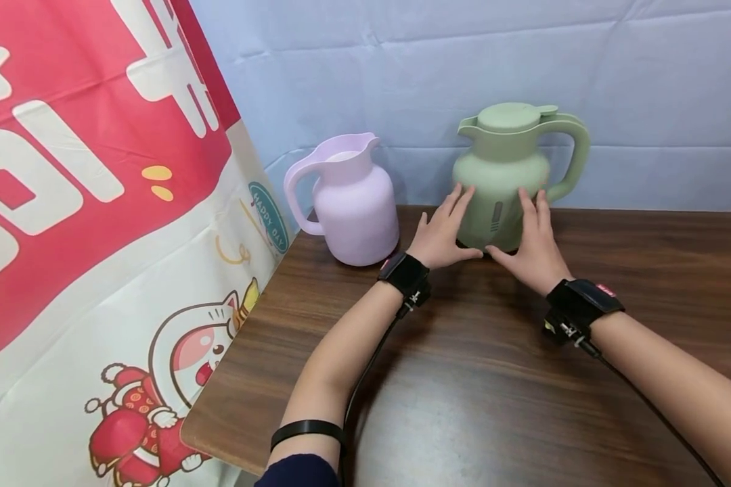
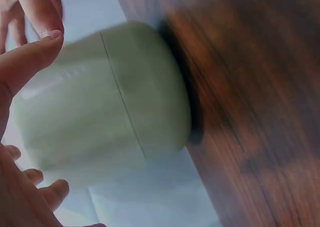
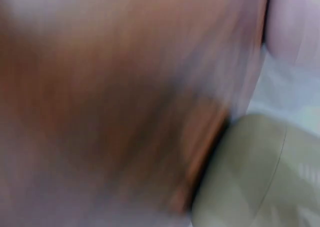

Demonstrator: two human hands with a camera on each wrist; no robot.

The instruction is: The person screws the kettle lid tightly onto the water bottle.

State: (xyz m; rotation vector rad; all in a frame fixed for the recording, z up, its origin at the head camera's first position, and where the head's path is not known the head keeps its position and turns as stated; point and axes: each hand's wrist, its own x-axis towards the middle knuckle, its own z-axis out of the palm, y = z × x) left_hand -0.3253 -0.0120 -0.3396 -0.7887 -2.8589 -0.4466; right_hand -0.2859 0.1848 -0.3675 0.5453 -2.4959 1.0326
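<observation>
A green thermos jug (image 1: 504, 172) with a lid stands upright at the back of the table, its handle to the right. My left hand (image 1: 441, 237) is at the jug's lower left front, fingers straight and spread. On the lower right front is my right hand (image 1: 537, 251), also with fingers extended. The two thumbs come close together before the jug's base. Whether the fingertips touch the jug, I cannot tell. The left wrist view has the green jug (image 2: 100, 102) beside the spread fingers; the right wrist view is blurred and shows part of it (image 3: 250, 172).
A lilac jug (image 1: 359, 210) without a visible lid stands to the left, handle facing left. Behind the brown wooden table (image 1: 451, 392) hangs a pale blue cloth (image 1: 658, 101). A red and white printed banner (image 1: 176, 223) hangs along the left edge. Cables (image 1: 365, 379) run from both wrist cameras.
</observation>
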